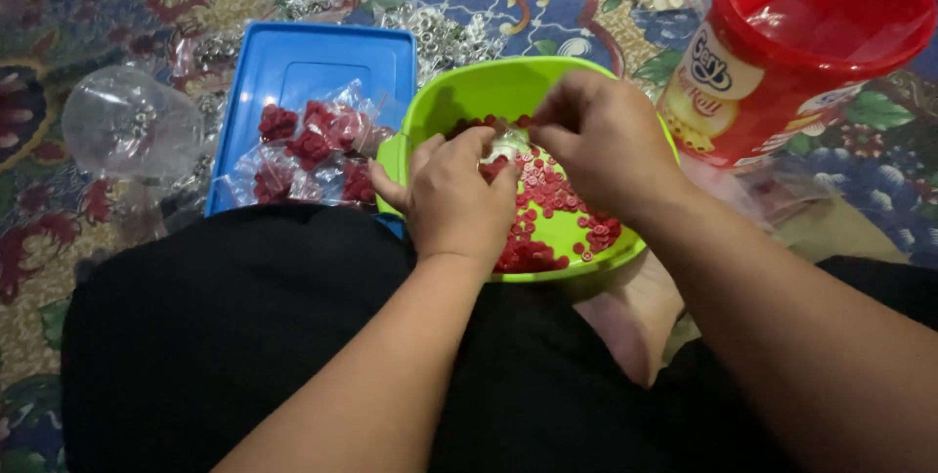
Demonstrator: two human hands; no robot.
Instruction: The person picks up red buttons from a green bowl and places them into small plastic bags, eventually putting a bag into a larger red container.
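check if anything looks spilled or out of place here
Small silvery rings lie loose on the floral mat behind the green bowl, not in any container. The red buttons sit inside the bowl, where both hands work.

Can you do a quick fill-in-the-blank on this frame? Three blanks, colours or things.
1. Both hands, left hand and right hand, work over a bowl coloured ____.
2. The small buttons in it are ____.
3. Filled little bags lie on a ____ lid.

Missing words: green; red; blue
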